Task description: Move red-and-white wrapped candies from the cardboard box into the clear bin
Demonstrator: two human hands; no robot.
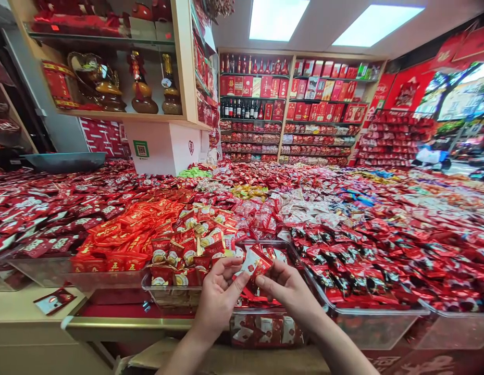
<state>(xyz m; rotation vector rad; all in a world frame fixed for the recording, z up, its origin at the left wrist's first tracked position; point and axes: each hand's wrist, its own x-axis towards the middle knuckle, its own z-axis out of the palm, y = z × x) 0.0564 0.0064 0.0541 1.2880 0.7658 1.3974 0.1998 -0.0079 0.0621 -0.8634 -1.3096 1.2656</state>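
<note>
A red and white candy packet [254, 262] is pinched between both hands over a clear bin [265, 311] of similar packets. My left hand [222, 289] grips its left edge with the thumb in front. On its right edge, my right hand [285, 285] holds it between thumb and fingers. Just left of the hands, red and gold packets [189, 250] fill another bin, with orange-red packets [126, 234] beyond them. Shiny dark red packets [355, 265] fill the bins to the right.
A glass-shelved cabinet [120, 117] overhangs the upper left. Shelves of bottles and boxes [253, 86] line the back wall. A flat red packet [54, 301] lies on the counter at the lower left, and a cardboard box [156, 357] sits below the bins.
</note>
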